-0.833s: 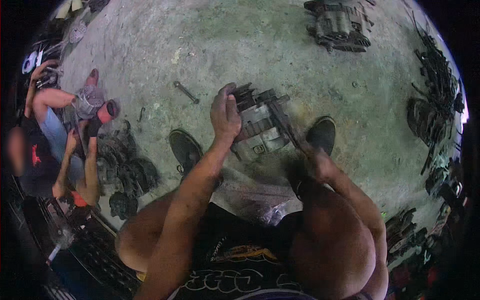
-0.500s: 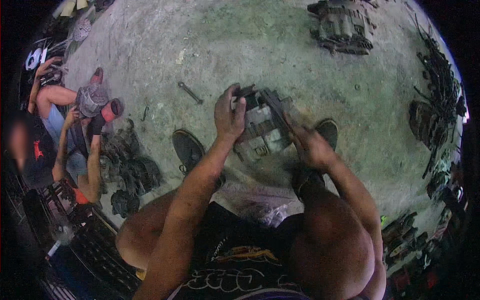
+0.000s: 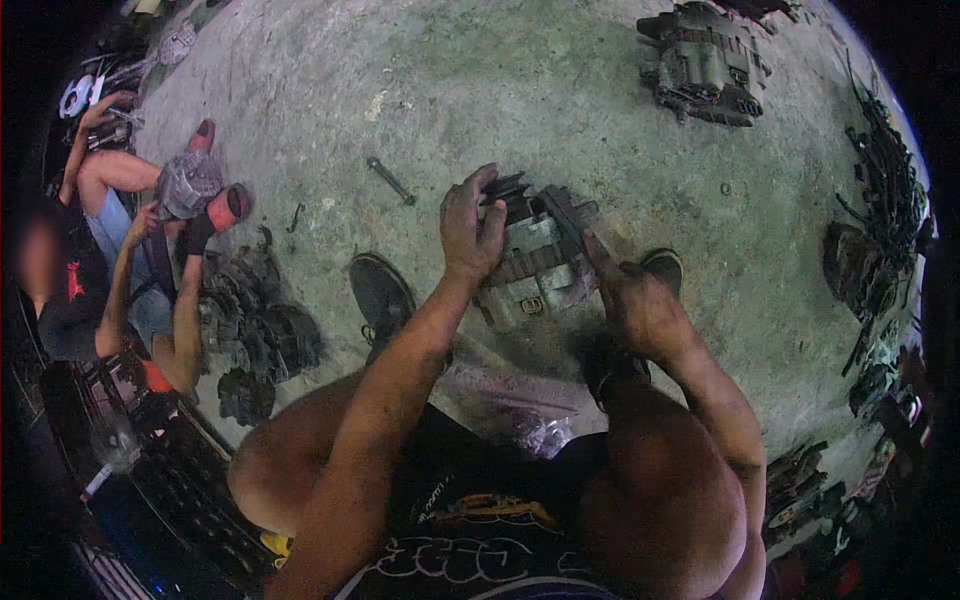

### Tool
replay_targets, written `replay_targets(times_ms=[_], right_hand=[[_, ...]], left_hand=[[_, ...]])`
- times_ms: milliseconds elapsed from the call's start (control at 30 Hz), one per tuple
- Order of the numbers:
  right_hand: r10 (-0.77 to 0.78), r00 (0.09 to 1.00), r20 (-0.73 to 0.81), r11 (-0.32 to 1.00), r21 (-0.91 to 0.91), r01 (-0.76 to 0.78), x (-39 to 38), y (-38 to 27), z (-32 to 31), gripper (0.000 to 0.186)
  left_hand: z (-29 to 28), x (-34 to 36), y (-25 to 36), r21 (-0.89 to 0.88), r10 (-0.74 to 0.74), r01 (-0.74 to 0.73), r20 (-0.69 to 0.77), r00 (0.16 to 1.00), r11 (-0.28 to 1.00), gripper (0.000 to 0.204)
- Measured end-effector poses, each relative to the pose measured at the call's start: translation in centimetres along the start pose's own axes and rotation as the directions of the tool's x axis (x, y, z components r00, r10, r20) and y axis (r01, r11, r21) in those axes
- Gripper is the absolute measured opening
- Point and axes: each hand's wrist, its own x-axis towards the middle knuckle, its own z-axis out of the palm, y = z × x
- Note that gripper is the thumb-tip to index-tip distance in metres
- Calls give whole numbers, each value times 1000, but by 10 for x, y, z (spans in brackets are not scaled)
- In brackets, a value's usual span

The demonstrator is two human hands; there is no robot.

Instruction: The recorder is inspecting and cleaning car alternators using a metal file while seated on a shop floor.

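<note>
A grey, ribbed metal machine part (image 3: 532,265), shaped like an engine component, sits on the floor between my shoes. My left hand (image 3: 472,222) grips its far left side, with the thumb and fingers around a dark ridged piece (image 3: 510,190) at its top. My right hand (image 3: 645,305) is closed around a dark, bar-like tool (image 3: 568,220), its index finger stretched along it. The tool lies against the part's right side; its exact kind is unclear.
A similar machine part (image 3: 700,65) rests at the far right. A wrench-like tool (image 3: 390,181) lies beyond my left shoe. Greasy parts (image 3: 265,335) are heaped at left, beside a seated person (image 3: 150,270) handling a round metal part. Dark scrap (image 3: 875,240) lines the right.
My right hand has shifted slightly right and nearer, its index finger now extended along the tool. My left hand keeps its grip. The view has tilted slightly.
</note>
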Motion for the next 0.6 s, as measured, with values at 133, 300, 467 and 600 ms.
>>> replay_targets(times_ms=[133, 300, 467, 600], right_hand=[[-218, 973, -71, 923, -339, 182, 54, 18, 7, 68], [-336, 937, -95, 745, -636, 202, 30, 32, 32, 67], [-102, 994, -41, 993, 53, 105, -41, 39, 27, 67], [121, 977, 178, 959, 232, -161, -24, 20, 28, 69]], left_hand=[[11, 3, 8, -74, -45, 47, 27, 999, 996, 44], [12, -2, 1, -5, -57, 56, -30, 998, 998, 45], [4, 0, 6, -7, -117, 117, -10, 993, 993, 50], [6, 0, 9, 3, -128, 128, 17, 992, 992, 47]])
